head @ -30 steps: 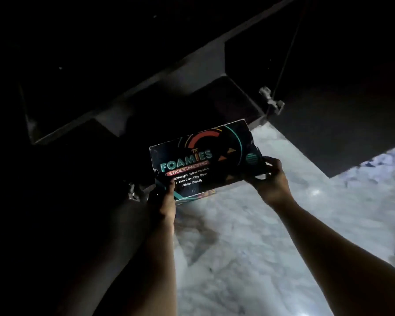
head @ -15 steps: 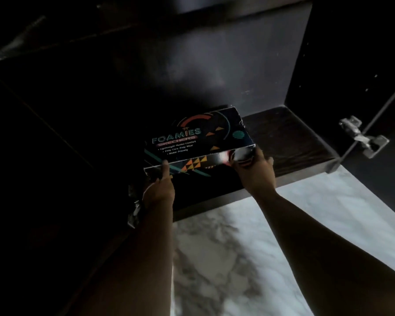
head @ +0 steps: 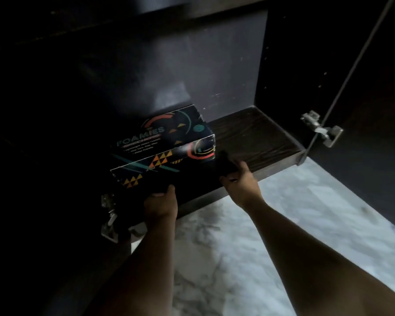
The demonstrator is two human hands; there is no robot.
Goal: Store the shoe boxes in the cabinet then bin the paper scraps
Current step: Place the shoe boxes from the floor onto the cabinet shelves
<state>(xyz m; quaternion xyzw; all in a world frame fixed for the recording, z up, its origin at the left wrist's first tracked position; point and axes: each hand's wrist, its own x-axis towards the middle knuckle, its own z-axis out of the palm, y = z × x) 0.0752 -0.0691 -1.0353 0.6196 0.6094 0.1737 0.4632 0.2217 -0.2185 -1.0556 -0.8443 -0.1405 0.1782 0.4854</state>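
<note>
Okay, the shoe box point(head: 162, 147) is sitting on the dark wood shelf point(head: 260, 137) inside the cabinet point(head: 214, 65), towards the left of the opening, with its back end close to the rear wall. The left hand point(head: 161, 201) is pressed against the box's near face, fingers tucked under the bottom edge. It's too dark to tell whether it's gripping or just pushing. The right hand point(head: 237, 181) sits by the box's right front corner, fingers curled, and I can't tell if they're on the cardboard or just on the shelf.

To finish this step well I'd slide the box flat, not lift it, push evenly with both hands so it doesn't skew, and square it to the back wall. Watch the hinge point(head: 322, 131) on the open door point(head: 363, 65) when pulling the arms out. No paper scraps in view over the marble floor point(head: 283, 224)
</note>
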